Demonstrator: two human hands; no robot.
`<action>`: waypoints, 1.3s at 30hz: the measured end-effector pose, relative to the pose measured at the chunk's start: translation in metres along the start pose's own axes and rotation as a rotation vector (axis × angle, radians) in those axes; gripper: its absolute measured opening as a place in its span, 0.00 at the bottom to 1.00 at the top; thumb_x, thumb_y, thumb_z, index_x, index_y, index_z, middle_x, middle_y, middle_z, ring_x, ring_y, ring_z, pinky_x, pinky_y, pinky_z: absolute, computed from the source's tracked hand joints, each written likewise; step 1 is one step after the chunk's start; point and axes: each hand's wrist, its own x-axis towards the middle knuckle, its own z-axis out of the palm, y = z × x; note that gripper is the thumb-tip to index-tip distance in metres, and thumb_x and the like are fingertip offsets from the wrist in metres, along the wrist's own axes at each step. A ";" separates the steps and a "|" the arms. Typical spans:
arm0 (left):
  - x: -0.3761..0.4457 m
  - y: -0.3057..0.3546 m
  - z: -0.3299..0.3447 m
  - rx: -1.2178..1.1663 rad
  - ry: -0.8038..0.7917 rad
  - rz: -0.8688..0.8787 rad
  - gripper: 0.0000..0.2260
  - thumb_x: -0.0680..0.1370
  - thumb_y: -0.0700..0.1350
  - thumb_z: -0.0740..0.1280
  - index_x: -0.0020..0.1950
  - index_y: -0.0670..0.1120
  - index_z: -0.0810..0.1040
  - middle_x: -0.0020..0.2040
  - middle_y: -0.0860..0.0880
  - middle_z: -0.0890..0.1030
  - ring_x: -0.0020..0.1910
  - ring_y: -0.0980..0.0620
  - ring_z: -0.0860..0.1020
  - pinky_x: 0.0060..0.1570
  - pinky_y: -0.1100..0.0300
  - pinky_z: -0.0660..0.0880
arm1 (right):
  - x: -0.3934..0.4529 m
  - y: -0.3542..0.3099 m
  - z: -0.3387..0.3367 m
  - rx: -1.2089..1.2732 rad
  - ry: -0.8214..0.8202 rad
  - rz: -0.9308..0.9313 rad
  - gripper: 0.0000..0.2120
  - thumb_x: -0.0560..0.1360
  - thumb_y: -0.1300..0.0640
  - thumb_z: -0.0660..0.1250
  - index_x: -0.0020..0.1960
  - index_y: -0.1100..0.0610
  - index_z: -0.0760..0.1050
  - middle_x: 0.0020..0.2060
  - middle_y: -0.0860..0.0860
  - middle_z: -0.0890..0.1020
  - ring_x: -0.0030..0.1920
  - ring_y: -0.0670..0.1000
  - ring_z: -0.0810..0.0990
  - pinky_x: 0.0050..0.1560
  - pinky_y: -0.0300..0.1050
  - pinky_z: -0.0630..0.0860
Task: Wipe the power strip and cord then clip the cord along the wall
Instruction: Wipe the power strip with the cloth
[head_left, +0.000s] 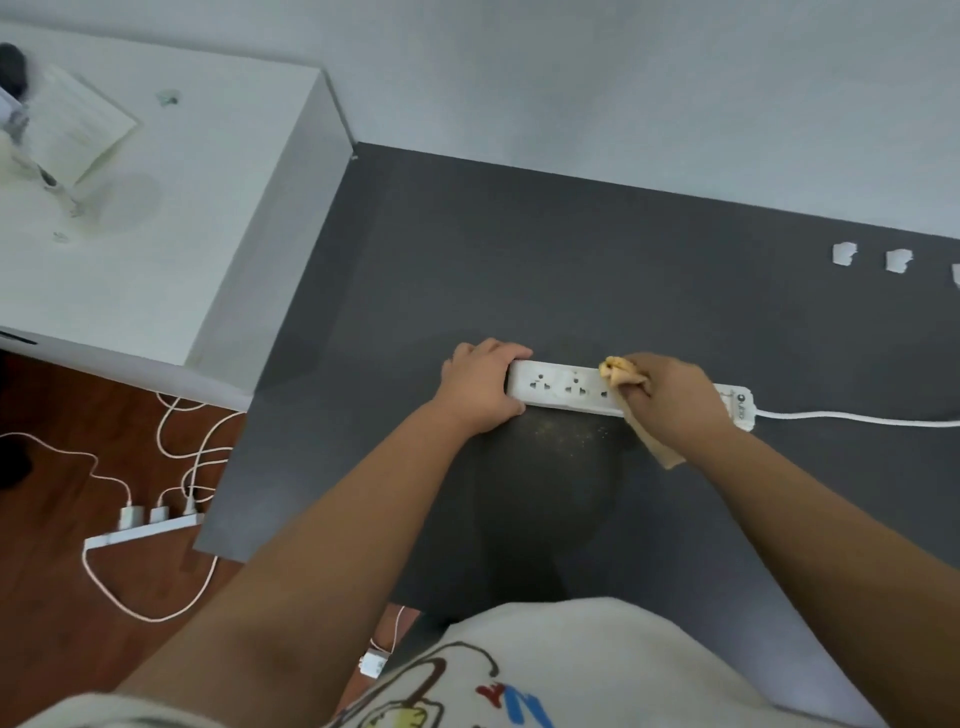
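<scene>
the wiping step is in hand and looks only partly done. the long white plastic power strip (566, 387) lies flat on the dark grey bench (519, 249), about midway between its left and right edges and nearer the front edge than the wall. its long axis runs left to right, roughly parallel to the back edge, with the sockets facing up. the switch end points toward the right edge, and from there the thin white cord (857, 418) trails off along the bench surface and out of view.

the left hand (480, 387) is curled around the strip's left end, fingers over the far side, pinning it in place. the right hand (670, 397) is closed on a crumpled tan cloth (621, 370) and presses it onto the strip's top, right of the middle; a loose tail of the cloth hangs over the near side onto the bench.

pale specks of dust or crumbs (566, 434) lie on the bench just in front of the strip. the cord seems untouched so far, and the clipping has not begun: three small white clips or tabs (844, 254) sit near the back right corner, well apart from the cord. what they are exactly i cannot tell.
</scene>
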 end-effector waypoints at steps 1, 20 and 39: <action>0.000 0.009 0.002 0.052 -0.001 0.013 0.32 0.68 0.50 0.73 0.70 0.59 0.67 0.66 0.55 0.70 0.67 0.46 0.63 0.64 0.52 0.60 | -0.006 0.000 -0.001 0.029 -0.051 -0.031 0.10 0.76 0.50 0.64 0.51 0.53 0.80 0.42 0.52 0.84 0.45 0.55 0.81 0.45 0.51 0.78; 0.004 0.067 0.036 0.252 -0.003 0.243 0.26 0.77 0.49 0.66 0.75 0.54 0.63 0.72 0.54 0.68 0.71 0.53 0.66 0.74 0.43 0.42 | -0.025 0.037 -0.004 0.016 0.058 -0.013 0.10 0.76 0.54 0.63 0.54 0.50 0.79 0.47 0.50 0.82 0.50 0.55 0.80 0.44 0.45 0.73; 0.005 0.069 0.037 0.266 0.002 0.219 0.26 0.77 0.49 0.67 0.74 0.54 0.64 0.70 0.55 0.70 0.69 0.54 0.69 0.74 0.41 0.43 | -0.050 0.052 -0.016 0.079 -0.005 -0.004 0.10 0.75 0.55 0.63 0.51 0.47 0.81 0.44 0.44 0.81 0.46 0.49 0.79 0.42 0.42 0.72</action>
